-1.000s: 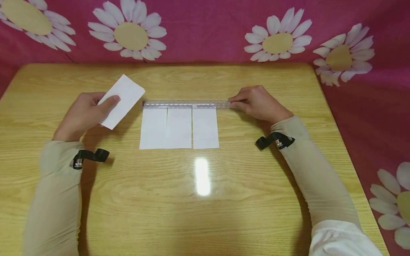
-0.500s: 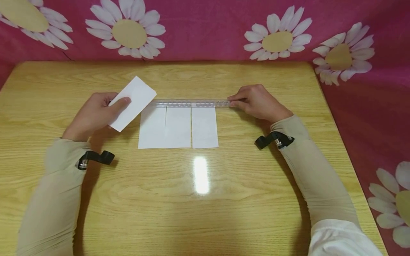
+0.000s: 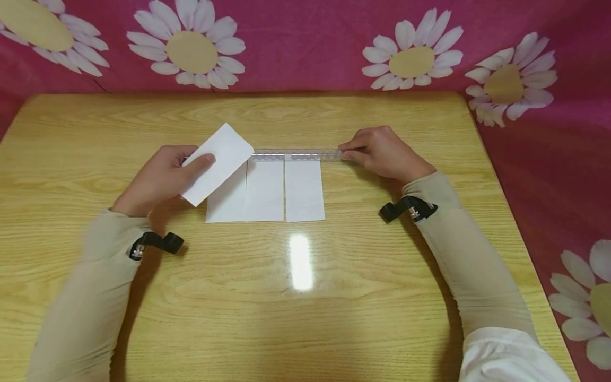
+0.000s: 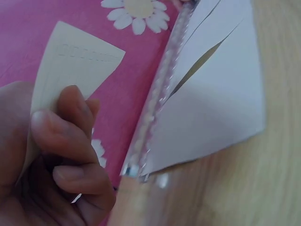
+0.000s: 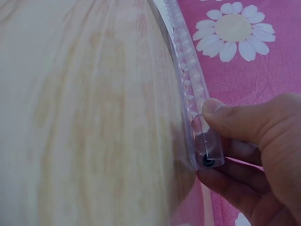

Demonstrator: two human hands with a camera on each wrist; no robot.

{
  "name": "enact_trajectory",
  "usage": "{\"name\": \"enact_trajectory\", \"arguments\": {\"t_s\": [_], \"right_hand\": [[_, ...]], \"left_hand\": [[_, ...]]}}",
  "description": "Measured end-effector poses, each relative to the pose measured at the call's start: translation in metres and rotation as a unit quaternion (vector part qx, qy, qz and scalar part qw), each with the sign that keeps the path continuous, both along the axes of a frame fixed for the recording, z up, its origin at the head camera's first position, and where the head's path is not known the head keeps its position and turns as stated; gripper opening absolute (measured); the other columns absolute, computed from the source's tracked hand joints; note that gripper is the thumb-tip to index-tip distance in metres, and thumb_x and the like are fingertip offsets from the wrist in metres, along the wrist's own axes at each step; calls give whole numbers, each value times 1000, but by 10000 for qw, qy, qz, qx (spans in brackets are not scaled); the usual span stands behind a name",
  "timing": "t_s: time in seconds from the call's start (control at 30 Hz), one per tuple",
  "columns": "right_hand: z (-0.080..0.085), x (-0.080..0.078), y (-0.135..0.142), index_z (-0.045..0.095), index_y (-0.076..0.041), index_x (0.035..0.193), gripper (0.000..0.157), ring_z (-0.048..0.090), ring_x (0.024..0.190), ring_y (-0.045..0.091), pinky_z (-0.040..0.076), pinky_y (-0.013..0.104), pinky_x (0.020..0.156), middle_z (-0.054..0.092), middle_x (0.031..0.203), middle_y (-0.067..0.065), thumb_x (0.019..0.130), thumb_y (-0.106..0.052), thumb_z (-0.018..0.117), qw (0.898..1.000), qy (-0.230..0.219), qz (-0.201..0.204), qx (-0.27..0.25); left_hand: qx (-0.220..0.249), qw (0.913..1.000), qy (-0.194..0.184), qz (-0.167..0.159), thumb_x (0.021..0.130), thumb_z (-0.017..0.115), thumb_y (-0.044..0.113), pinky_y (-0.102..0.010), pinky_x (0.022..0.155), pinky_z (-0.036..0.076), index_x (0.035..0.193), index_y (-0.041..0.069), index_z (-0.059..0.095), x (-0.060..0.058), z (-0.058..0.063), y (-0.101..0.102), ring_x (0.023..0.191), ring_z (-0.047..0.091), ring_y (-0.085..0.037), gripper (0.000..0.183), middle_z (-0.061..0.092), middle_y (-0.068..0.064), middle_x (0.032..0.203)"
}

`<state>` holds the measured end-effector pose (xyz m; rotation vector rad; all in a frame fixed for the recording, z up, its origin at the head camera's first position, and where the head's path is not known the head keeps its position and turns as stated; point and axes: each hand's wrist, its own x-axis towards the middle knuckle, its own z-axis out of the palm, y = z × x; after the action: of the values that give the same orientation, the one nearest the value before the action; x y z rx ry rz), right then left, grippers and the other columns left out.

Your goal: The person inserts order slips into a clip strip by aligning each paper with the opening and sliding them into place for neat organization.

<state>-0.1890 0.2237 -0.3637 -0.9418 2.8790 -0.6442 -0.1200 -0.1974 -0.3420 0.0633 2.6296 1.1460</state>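
Observation:
My left hand pinches a small rectangular sheet of white paper, thumb on top and fingers beneath. In the left wrist view, faint dashed marks run near one end of this paper. It is tilted and overlaps the left part of a clear plastic strip and the leftmost of three white sheets. The middle sheet and right sheet lie side by side, their top edges along the strip. My right hand pinches the strip's right end, which in the right wrist view has a scalloped inside and a small dark spot.
The wooden table lies under everything, with a bright light reflection in front of the sheets. A pink cloth with daisies stands along the back and right edges. Black bands with camera mounts sit on both wrists.
My left hand has moved right and slightly toward me, carrying the paper from beside the strip to over its left part and the leftmost sheet. The right hand keeps its place.

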Motion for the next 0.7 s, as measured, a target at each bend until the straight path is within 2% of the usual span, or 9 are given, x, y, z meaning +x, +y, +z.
{"name": "enact_trajectory", "arguments": {"t_s": [0.13,0.47,0.7], "right_hand": [[0,-1,0,79,-14,119,24,59,77,17,47,30,72,78,98,8,98,-23,73,10000,-29,-7,-11],[-1,-1,1,78,-14,120,25,65,83,17,55,34,79,78,99,7,98,-23,74,10000,-72,-2,-12],[-1,-1,1,78,-14,121,26,67,85,17,57,36,82,79,100,7,97,-24,74,10000,-72,7,27]], "left_hand": [[80,9999,-77,-27,99,56,62,-27,71,54,130,14,70,4,-5,8,87,64,-18,58,73,-5,103],[114,9994,239,-224,103,57,52,-24,71,51,124,13,73,10,-14,26,88,60,-18,47,72,-9,101],[392,9990,47,-190,104,58,48,-23,70,51,133,12,69,14,-17,39,93,59,-19,47,71,-10,116]]}}
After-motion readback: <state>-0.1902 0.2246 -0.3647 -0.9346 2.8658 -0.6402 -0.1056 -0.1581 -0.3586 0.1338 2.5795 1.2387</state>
